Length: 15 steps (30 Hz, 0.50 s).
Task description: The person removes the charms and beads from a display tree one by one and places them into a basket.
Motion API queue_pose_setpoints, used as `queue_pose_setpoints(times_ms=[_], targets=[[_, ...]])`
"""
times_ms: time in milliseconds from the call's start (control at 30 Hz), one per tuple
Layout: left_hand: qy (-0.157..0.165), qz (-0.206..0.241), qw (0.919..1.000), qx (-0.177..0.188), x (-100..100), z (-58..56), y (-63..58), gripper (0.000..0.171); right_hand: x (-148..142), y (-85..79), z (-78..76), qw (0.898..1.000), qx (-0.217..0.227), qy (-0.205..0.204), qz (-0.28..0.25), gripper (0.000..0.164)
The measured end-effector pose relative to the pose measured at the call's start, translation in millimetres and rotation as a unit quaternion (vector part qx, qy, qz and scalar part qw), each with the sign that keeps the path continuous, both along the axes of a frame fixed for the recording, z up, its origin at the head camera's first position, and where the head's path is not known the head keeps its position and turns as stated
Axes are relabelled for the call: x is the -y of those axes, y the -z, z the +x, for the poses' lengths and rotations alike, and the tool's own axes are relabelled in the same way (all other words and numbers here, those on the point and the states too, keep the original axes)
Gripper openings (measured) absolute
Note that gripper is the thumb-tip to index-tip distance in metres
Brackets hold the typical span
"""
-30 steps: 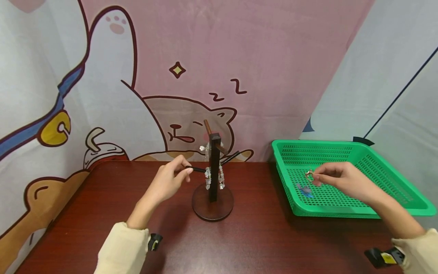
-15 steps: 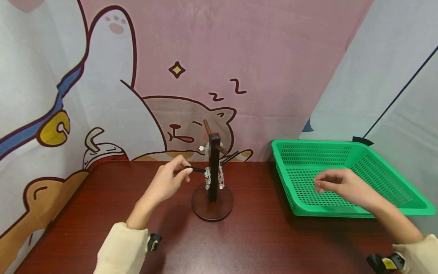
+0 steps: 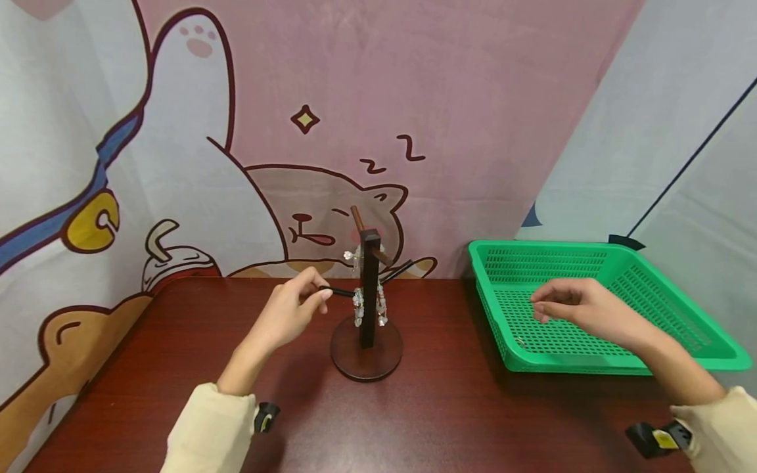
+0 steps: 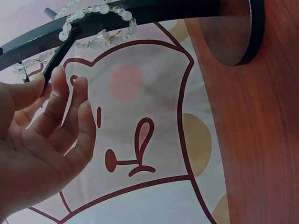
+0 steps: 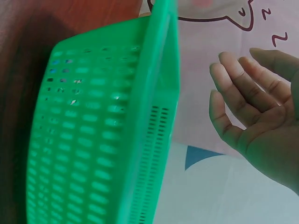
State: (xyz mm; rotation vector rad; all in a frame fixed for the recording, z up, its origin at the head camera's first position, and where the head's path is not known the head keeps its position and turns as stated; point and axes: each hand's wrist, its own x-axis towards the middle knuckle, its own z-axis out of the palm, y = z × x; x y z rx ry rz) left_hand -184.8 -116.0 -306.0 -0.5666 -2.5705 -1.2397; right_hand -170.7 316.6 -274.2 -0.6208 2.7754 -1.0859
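My left hand (image 3: 291,309) pinches the end of a black peg (image 3: 338,291) on a dark wooden jewelry stand (image 3: 369,295). Clear-beaded bracelets (image 4: 100,11) hang at the stand, by the peg in the left wrist view. Over the green plastic basket (image 3: 591,362), my right hand (image 3: 582,307) is held with loosely bent fingers and nothing between them. Below it, a small shiny piece (image 3: 520,341) lies in the basket; its kind is too small to tell. Bluish and pinkish bits (image 5: 60,70) show through the basket's mesh in the right wrist view.
The stand's round base (image 3: 367,368) rests on a reddish-brown table (image 3: 449,407). A brown upper peg (image 3: 357,218) and a black peg (image 3: 397,270) stick out from its post. Behind the table hangs a printed cartoon cloth (image 3: 473,131).
A gold-toned ring-shaped piece left the right hand's fingers, and the blue-pink piece below it went out of sight in the head view. The right hand shifted slightly. My left hand stayed still.
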Motion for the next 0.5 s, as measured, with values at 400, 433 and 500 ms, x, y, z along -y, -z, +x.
queue_pose_setpoints(times_ms=[400,433,500], targets=[[-0.001,-0.002,1.0000,-0.003,0.2,-0.2,-0.6,0.006,19.8,-13.5,-6.3,1.000,-0.007,-0.029,-0.007,0.016],[-0.001,-0.002,1.0000,-0.003,0.2,-0.2,-0.7,0.006,21.7,-13.6,-6.9,0.999,-0.006,-0.033,-0.009,0.016],[-0.001,-0.001,1.0000,-0.003,0.1,-0.4,-0.8,0.005,25.4,-13.8,-8.2,0.999,-0.001,-0.043,-0.015,0.016]])
